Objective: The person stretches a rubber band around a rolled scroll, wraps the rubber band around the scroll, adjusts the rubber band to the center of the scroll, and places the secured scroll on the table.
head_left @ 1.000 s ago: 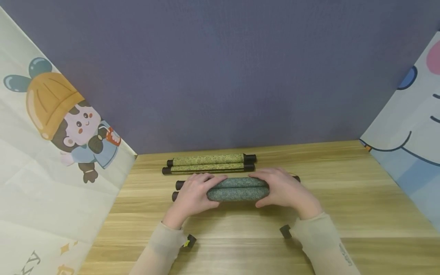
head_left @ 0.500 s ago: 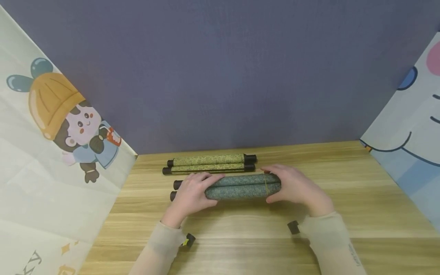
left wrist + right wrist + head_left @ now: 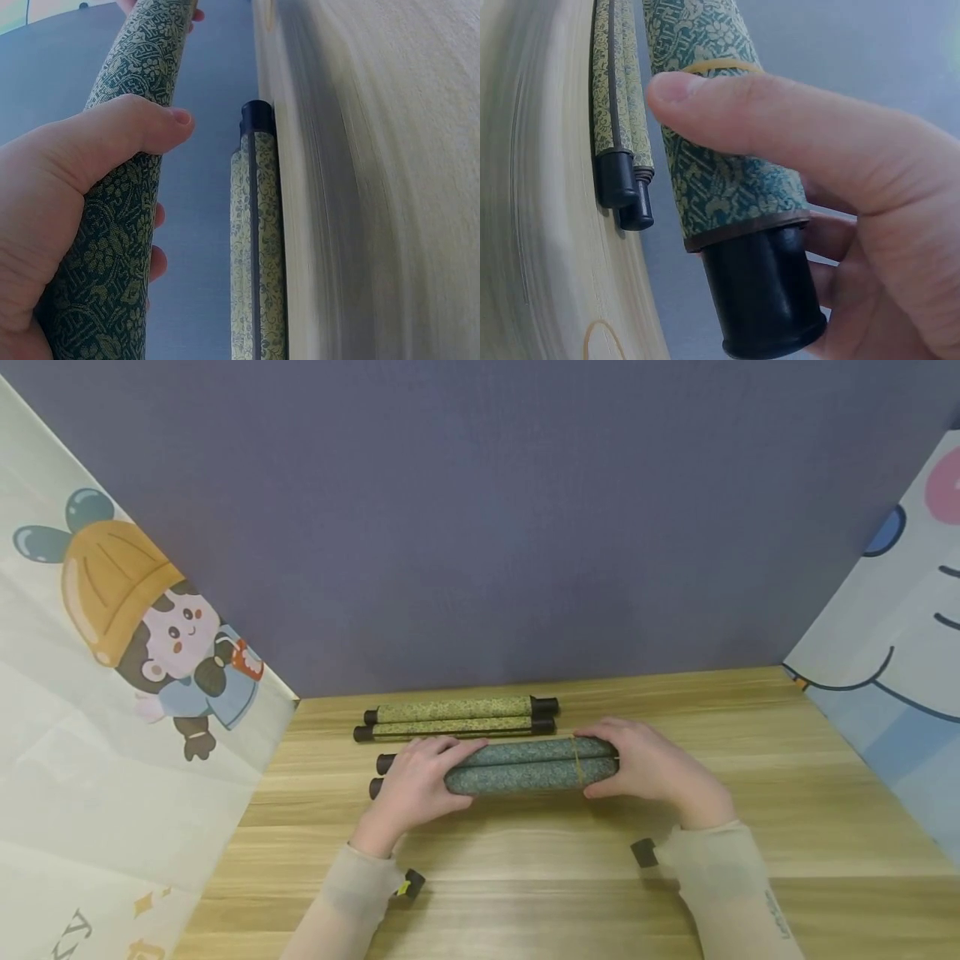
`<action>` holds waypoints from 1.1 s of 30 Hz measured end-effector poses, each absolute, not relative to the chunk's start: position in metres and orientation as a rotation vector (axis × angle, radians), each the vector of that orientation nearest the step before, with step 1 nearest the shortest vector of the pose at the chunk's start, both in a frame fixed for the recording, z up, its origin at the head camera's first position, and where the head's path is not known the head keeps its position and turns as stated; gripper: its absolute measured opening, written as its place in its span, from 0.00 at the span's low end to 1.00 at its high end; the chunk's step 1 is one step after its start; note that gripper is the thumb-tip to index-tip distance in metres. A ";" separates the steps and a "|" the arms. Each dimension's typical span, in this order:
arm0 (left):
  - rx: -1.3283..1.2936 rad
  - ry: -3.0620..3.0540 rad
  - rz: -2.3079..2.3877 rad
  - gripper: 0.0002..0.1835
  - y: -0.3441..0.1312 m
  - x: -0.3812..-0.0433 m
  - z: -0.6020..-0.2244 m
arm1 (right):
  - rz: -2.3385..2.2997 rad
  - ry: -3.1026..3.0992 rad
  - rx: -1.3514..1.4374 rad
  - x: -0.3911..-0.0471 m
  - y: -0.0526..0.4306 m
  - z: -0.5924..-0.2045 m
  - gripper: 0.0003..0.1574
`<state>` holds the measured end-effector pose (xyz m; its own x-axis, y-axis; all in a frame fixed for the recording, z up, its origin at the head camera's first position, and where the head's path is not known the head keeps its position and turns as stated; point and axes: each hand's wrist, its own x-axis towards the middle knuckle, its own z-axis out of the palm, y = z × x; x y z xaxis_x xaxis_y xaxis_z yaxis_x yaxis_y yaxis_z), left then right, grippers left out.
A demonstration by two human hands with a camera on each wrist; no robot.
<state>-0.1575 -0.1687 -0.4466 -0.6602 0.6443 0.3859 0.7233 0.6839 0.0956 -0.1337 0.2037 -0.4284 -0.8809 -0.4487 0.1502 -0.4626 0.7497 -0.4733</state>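
Note:
A hanging scroll in dark green patterned brocade [image 3: 525, 764], rolled from both ends into two parallel rolls, is held up level above the table. My left hand [image 3: 416, 781] grips its left part, thumb across the near roll; dark knobs [image 3: 386, 763] stick out beyond it. My right hand [image 3: 652, 768] holds the right end, its thumb [image 3: 727, 112] pressed against the brocade. A thin yellow rubber band [image 3: 578, 762] runs round both rolls beside the right fingers. The right wrist view shows the black end knob [image 3: 761, 292] below that thumb.
Behind lies a second double-rolled scroll, yellow-green with black knobs [image 3: 453, 708], on the wood-grain table [image 3: 510, 877]. A loose rubber band [image 3: 600, 330] shows on the table in the right wrist view. A grey-blue panel [image 3: 480, 527] rises at the back.
My right hand has moved right along the green scroll to its end, and the rubber band has come into sight. The left hand has shifted slightly left with the scroll. The yellow-green scroll stays put.

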 end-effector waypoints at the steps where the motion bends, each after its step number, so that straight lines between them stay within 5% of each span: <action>1: -1.083 -2.569 -0.344 0.51 -0.169 -0.158 -0.447 | 0.799 -2.911 0.763 -0.134 0.203 -0.428 0.54; 33: -1.094 -2.563 -0.333 0.51 -0.169 -0.157 -0.446 | 0.797 -2.944 0.769 -0.132 0.196 -0.428 0.53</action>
<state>-0.1568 -0.1687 -0.4460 -0.6489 0.6532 0.3903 0.7312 0.6771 0.0825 -0.1324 0.1962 -0.4277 -0.8806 -0.4583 0.1206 -0.4565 0.7521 -0.4754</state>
